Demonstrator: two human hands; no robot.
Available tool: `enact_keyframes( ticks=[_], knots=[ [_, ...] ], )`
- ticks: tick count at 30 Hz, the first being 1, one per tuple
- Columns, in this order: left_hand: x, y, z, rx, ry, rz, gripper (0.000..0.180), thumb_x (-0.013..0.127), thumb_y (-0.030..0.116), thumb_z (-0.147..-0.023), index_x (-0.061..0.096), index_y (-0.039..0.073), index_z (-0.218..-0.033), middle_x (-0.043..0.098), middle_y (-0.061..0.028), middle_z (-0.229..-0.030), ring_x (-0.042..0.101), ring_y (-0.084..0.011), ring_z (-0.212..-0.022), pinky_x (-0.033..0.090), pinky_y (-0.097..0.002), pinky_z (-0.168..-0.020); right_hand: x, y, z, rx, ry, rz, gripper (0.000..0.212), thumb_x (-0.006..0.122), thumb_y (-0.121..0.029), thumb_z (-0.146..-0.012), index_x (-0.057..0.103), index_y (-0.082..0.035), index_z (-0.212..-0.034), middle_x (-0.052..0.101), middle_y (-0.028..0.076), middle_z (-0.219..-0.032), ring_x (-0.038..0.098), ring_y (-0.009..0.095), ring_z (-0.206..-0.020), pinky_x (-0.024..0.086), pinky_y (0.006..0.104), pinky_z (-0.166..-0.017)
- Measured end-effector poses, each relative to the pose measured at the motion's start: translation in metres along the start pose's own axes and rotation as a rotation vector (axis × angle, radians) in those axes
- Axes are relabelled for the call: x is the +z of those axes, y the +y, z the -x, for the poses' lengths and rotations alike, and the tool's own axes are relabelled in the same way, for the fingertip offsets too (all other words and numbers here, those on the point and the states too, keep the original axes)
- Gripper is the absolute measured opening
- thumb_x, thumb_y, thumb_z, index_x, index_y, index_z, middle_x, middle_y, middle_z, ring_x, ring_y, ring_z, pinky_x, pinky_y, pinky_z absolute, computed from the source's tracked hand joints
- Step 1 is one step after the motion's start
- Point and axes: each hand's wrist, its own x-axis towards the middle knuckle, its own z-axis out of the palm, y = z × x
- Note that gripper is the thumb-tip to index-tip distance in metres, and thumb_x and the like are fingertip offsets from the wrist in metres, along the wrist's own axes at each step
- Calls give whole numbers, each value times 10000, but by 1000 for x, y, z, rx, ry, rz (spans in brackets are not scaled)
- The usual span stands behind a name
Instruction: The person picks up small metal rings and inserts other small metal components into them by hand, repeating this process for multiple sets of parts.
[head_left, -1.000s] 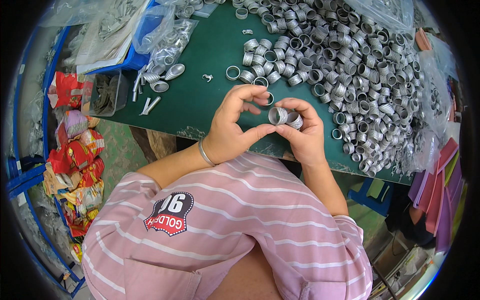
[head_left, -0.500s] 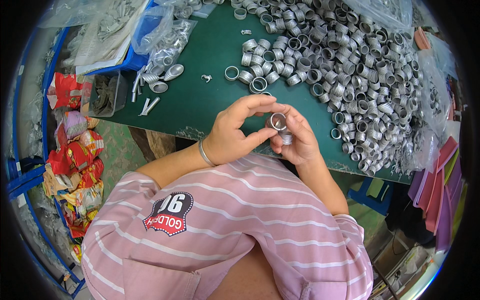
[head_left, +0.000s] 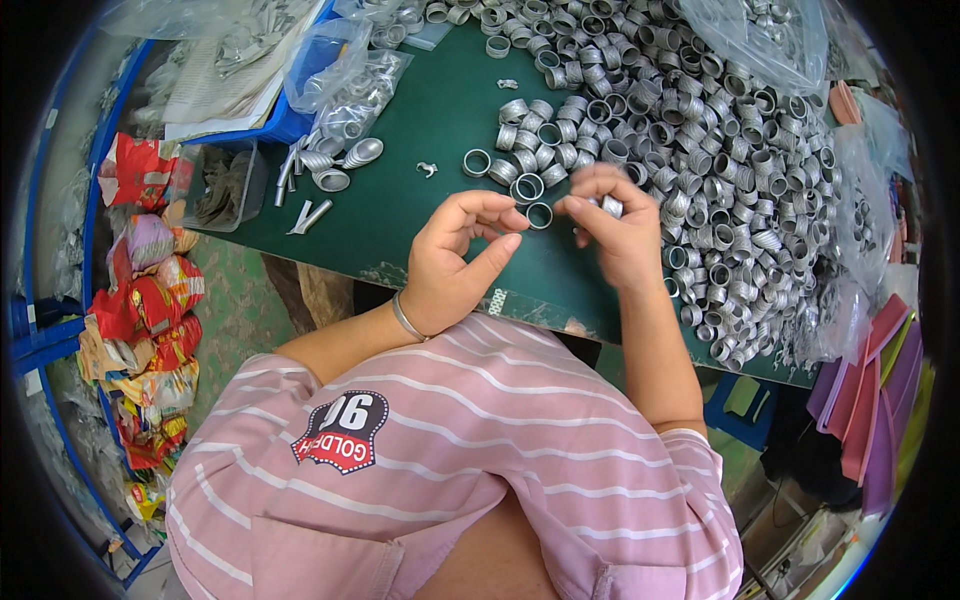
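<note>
My left hand (head_left: 455,250) is over the table's near edge, thumb and curled fingers apart, with nothing seen between them. To its right, my right hand (head_left: 622,232) is closed on a silver metal ring (head_left: 611,206); its fingers are partly blurred, so I cannot tell whether it holds more than one. Between my hands a metal ring (head_left: 539,215) lies flat on the green table (head_left: 400,225). Just beyond are another flat ring (head_left: 526,187) and a ring (head_left: 477,163) a little to the left. A big heap of ribbed metal rings (head_left: 690,130) spreads beyond and right of my right hand.
On the left are a clear plastic tub (head_left: 225,190), a blue bin (head_left: 290,125), a plastic bag of metal parts (head_left: 365,90) and a few oval-ended pieces (head_left: 330,180). A small metal scrap (head_left: 427,169) lies mid-table. Plastic bags (head_left: 765,45) edge the heap.
My hands have moved apart. The ring held between them is no longer there, and a ring now shows flat on the table between them. My right hand has moved right and away from me.
</note>
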Motion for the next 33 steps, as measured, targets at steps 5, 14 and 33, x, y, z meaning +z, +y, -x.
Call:
enact_keyframes(
  ticks=[5,14,33],
  knots=[
    [1,-2,0,-34,-28,-23,309,564,-61,-822,470,-5,-1111,569,-100,-999,561,-164,-953,448,-286,-829,14,-11,-17,-486,139,1161,53,607,-34,-681,606,-50,-731,559,75,-857,575,251,-738,501,333,-567],
    [2,-6,0,-155,-8,40,351,567,-46,-828,438,-1,-1151,566,-108,-1019,559,-149,-942,457,-251,-805,11,-7,-17,-483,208,998,87,641,-31,-701,647,-64,-781,564,66,-803,565,201,-701,473,309,-557],
    [6,-6,-6,30,-153,-86,576,644,-77,-735,364,25,-1228,511,-151,-1151,536,-202,-1045,461,-304,-845,17,-7,42,266,-73,-310,244,672,-88,-793,621,3,-1014,603,51,-802,518,77,-592,394,181,-491]
  ],
)
